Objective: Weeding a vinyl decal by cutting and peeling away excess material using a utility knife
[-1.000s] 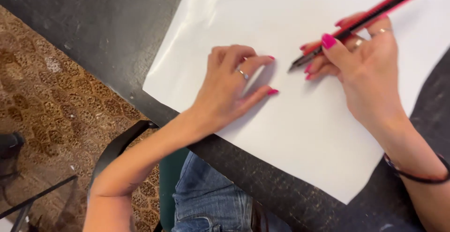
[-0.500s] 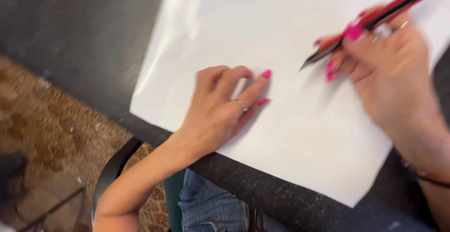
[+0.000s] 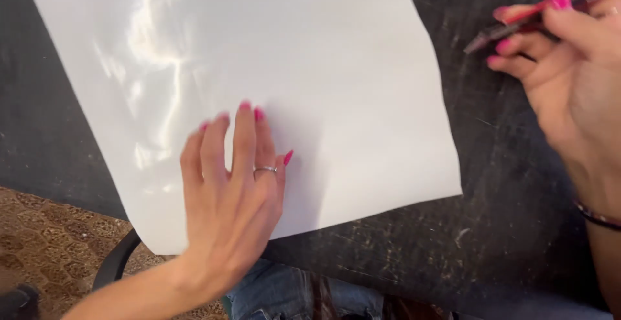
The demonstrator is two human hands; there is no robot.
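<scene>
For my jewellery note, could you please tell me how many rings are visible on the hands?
1: a thin silver ring on the left hand, which lies flat on the paper. The right hand is cropped, so more may be hidden.

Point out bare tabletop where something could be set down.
Bare dark scuffed tabletop runs between the large glossy white sheet and the right hand with its red-and-black utility knife, and along the near edge. A narrow strip lies left of the sheet. Crowded: the sheet's near-left corner under the left hand.
</scene>
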